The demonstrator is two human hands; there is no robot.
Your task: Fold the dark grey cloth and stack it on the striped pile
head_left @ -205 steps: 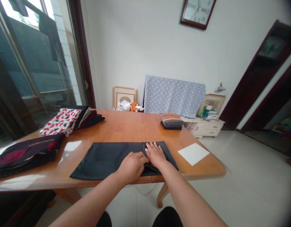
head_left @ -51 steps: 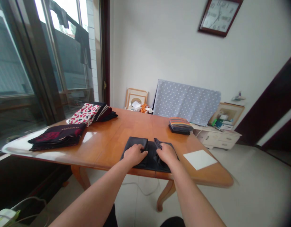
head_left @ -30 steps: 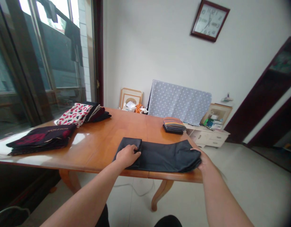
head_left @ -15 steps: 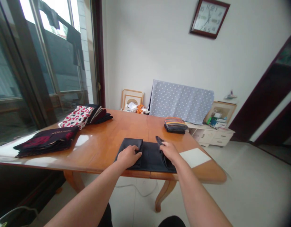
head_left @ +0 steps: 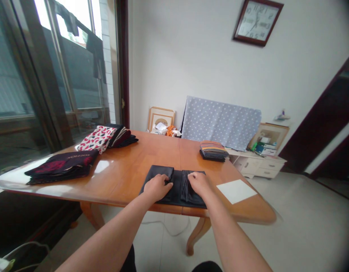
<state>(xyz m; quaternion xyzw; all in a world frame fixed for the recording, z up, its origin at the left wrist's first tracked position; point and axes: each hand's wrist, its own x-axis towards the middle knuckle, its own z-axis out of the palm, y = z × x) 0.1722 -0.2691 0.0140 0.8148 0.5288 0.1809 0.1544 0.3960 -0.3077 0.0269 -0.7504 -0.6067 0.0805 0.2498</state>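
My left hand [head_left: 158, 187] and right hand [head_left: 199, 184] curled over folded black cloth [head_left: 177, 189]; whether pinching, can't tell | cloth: near side of table [head_left: 154, 151] | I'd press folds flat, edges square

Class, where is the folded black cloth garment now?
In the head view, the folded black cloth garment lies at the near edge of the brown wooden table, under the left hand and right hand, left of the white paper sheet.
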